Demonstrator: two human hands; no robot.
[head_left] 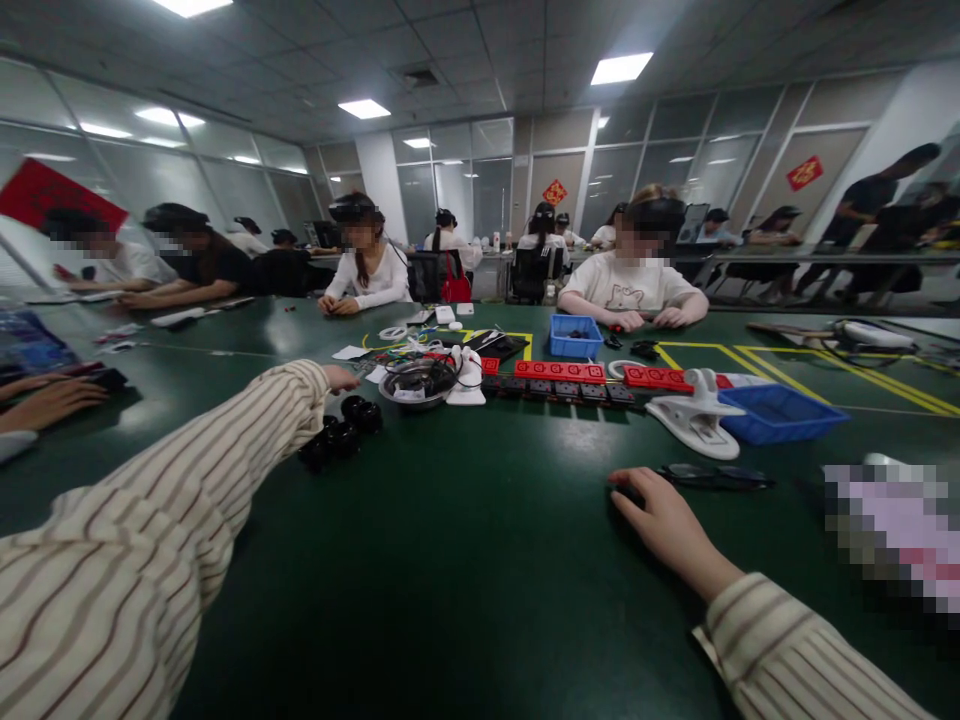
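My left arm in a striped sleeve stretches across the green table (480,560). Only a small part of my left hand (342,377) shows past the cuff, close to a metal bowl (418,383) full of small parts; its fingers are hidden. Black round parts (341,430) lie just under that forearm. My right hand (660,520) rests on the table near the front, fingers curled over a small dark object (626,492) whose shape I cannot make out. A pair of dark glasses (712,477) lies just beyond that hand.
A row of red and black power strips (570,380) runs across the middle. A white clamp stand (697,415) and a blue bin (780,412) stand at the right, another blue bin (574,336) farther back. Several people sit around the table; another person's hand (45,400) rests at the left.
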